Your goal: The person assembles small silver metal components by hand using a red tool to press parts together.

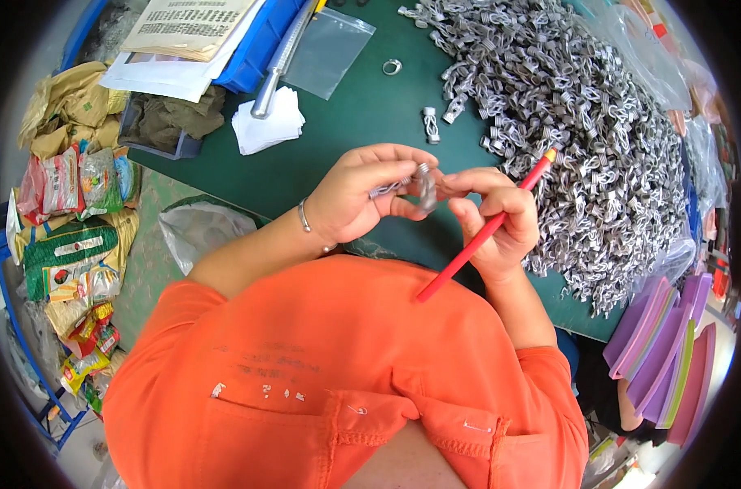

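My left hand [356, 184] pinches a small grey metal ring [426, 191], blurred by motion, between its fingertips. Another grey metal piece [387, 190] lies against the inside of its fingers. The red pencil [475, 243] is tucked in my right hand [505, 218], its yellowish end up and right, the other end over the orange clothing. My right fingertips are close to the ring; whether they touch it I cannot tell. Past my hands, a ring [392, 67] and a small grey metal piece [431, 125] lie apart on the green tabletop [338, 122].
A large heap of small grey metal pieces [591, 163] covers the right of the table. White paper slips [269, 121], a metal tool [282, 61], a clear zip bag [330, 53], a blue bin [260, 45] and papers [163, 77] lie left. Purple trays [660, 350] stand at right.
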Motion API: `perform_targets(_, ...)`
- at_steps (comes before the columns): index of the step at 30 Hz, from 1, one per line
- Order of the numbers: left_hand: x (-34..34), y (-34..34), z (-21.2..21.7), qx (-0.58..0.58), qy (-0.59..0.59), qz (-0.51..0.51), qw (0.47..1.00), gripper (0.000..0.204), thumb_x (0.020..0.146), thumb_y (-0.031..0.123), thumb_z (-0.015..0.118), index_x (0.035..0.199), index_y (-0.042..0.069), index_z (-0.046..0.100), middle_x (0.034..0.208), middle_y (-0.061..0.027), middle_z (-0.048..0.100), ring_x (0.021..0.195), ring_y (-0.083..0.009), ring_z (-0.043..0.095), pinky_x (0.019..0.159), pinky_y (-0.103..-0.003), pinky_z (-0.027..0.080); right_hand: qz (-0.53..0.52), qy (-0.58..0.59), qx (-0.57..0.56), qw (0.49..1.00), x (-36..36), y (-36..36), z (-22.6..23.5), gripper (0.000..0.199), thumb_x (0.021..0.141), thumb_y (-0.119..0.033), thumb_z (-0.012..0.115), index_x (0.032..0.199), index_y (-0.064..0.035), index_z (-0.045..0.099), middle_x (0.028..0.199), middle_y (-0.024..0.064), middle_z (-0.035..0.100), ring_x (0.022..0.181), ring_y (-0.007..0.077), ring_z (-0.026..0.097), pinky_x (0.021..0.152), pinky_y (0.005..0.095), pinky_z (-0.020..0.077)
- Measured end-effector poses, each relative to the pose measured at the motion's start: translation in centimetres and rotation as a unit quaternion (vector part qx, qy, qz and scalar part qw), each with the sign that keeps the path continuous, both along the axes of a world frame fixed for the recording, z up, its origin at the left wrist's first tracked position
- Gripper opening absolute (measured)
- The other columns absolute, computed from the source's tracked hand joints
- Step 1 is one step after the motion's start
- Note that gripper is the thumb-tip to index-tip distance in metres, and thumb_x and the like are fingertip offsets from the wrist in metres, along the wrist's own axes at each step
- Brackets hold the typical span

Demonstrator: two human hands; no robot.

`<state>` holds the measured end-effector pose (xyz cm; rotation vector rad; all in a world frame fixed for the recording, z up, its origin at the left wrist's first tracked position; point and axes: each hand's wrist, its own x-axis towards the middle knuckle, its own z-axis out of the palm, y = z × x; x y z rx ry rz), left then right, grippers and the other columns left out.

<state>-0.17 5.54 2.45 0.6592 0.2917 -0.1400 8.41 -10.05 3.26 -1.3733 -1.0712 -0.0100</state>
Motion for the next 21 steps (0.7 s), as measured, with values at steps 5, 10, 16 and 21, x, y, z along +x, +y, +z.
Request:
perform_targets(5, -0.9, 1.7, -1.4, -0.057, 0.031, 0.051, 0.997, 0.013, 0.087, 0.01, 0.05, 0.098, 0.003, 0.053, 0.083, -0.005, 0.053, 0.066, -0.0087, 0.048, 0.045, -0.017, 0.035, -0.148, -0.121, -0.21, 0.959, 2.6, 2.0, -1.7, 0.026, 0.065, 0.003, 0.068, 0.072, -0.0038, 0.043, 0.074, 0.011, 0.056, 0.062, 0.0267, 0.054, 0.051, 0.0331, 0.0436)
perform_targets(10, -0.8, 1.6, -0.8, 0.089, 0.035, 0.082, 0.992, 0.013, 0.085, 0.007, 0.053, 0.097, 0.002, 0.053, 0.08, -0.0033, 0.051, 0.064, -0.0071, 0.047, 0.045, -0.017, 0.036, -0.155, -0.185, -0.312, 0.919, 3.6, 3.0, -2.8, 0.027, 0.065, 0.001, 0.067, 0.07, -0.0038, 0.041, 0.069, 0.012, 0.053, 0.06, 0.0286, 0.054, 0.053, 0.0359, 0.0451)
perform_targets(16, -0.2, 0.9, -0.2, 0.257, 0.013, 0.053, 0.965, 0.028, 0.083, 0.004, 0.056, 0.11, -0.004, 0.05, 0.08, -0.0038, 0.054, 0.06, -0.0056, 0.047, 0.045, -0.017, 0.038, 0.033, 0.439, -0.11, 0.891, 2.1, 1.3, -0.9, 0.022, 0.081, 0.003, 0.056, 0.073, -0.0067, 0.038, 0.079, 0.0109, 0.059, 0.066, 0.0135, 0.06, 0.051, 0.0203, 0.0465)
perform_targets(21, -0.1, 0.6, 0.5, 0.299, -0.022, 0.041, 0.953, 0.021, 0.081, 0.001, 0.057, 0.102, -0.004, 0.057, 0.08, -0.0036, 0.054, 0.056, -0.0055, 0.047, 0.046, -0.017, 0.037, 0.096, 0.425, -0.029, 0.9, 0.9, 0.2, -1.4, 0.019, 0.082, 0.005, 0.053, 0.075, -0.0055, 0.039, 0.089, 0.016, 0.058, 0.07, 0.0166, 0.061, 0.057, 0.0231, 0.0505)
